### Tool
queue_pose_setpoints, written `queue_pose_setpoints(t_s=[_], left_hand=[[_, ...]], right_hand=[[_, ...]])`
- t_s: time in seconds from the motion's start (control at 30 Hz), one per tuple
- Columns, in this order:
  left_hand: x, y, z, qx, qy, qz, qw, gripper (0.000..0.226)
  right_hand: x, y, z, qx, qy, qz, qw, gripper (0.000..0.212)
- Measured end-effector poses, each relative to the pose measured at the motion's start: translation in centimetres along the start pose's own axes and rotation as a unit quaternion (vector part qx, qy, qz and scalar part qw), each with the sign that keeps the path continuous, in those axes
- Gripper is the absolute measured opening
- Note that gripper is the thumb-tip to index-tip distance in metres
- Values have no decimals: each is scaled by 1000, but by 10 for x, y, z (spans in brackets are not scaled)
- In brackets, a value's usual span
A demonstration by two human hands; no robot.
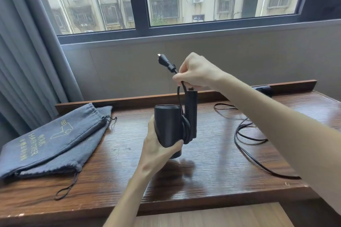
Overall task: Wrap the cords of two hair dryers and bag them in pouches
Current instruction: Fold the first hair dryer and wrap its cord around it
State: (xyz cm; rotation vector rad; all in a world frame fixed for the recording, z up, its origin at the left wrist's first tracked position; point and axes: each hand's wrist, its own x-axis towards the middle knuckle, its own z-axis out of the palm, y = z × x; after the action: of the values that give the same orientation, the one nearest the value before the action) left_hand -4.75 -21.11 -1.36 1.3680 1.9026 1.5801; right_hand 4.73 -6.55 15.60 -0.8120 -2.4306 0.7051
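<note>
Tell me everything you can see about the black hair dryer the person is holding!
The hair dryer is matte black, plastic by its look, with a round barrel and a folded handle beside it. It is held up above the wooden table. The left hand grips the barrel from below. Its cord is wound around the body, and the right hand pinches the last stretch, with the plug sticking up.

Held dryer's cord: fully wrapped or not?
Not fully: cord coils around the handle, but the right hand holds the plug end free.
</note>
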Motion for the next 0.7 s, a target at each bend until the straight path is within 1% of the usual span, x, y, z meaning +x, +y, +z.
queue_pose_setpoints(t_s=[0.03, 0.07, 0.1, 0.17, 0.3, 0.37, 0.43, 0.5, 0.53, 0.6, 0.67, 0.7], left_hand=[[-1, 1, 1, 1, -6, -1, 1000, 85], [-3, 1, 1, 0, -12, -2, 1000, 85], [-4, 2, 1, -2, -18, -2, 1000, 86], [-6, 3, 0, -4, -30, -1, 1000, 89], [-9, 8, -2, -5, -51, 7, 999, 89], [-11, 9, -2, -2, -62, 12, 998, 87], [-13, 8, -4, 1, -72, 17, 997, 88], [-15, 7, -5, 2, -79, 20, 997, 89], [-17, 7, -6, 2, -80, 20, 997, 90], [-19, 9, -5, 1, -80, 21, 997, 91], [-20, 11, -5, -2, -76, 20, 997, 90], [-20, 12, -5, -4, -74, 20, 997, 88]], right_hand=[[6, -1, -2, -60, 11, -6, 998, 15], [10, -1, -4, -93, 9, -3, 996, 15], [15, 1, -5, -107, -7, 3, 994, 15], [21, 9, -8, -95, -64, 11, 993, 17], [30, 27, -9, 1, -177, 51, 983, 16], [35, 36, -6, 29, -219, 67, 973, 21], [38, 47, -4, 66, -256, 108, 958, 25], [37, 57, -4, 125, -289, 152, 937, 20], [34, 61, -2, 161, -296, 172, 926, 19], [30, 72, 5, 247, -272, 194, 910, 23], [26, 83, 16, 328, -246, 178, 895, 32], [22, 88, 21, 343, -246, 157, 893, 32]])
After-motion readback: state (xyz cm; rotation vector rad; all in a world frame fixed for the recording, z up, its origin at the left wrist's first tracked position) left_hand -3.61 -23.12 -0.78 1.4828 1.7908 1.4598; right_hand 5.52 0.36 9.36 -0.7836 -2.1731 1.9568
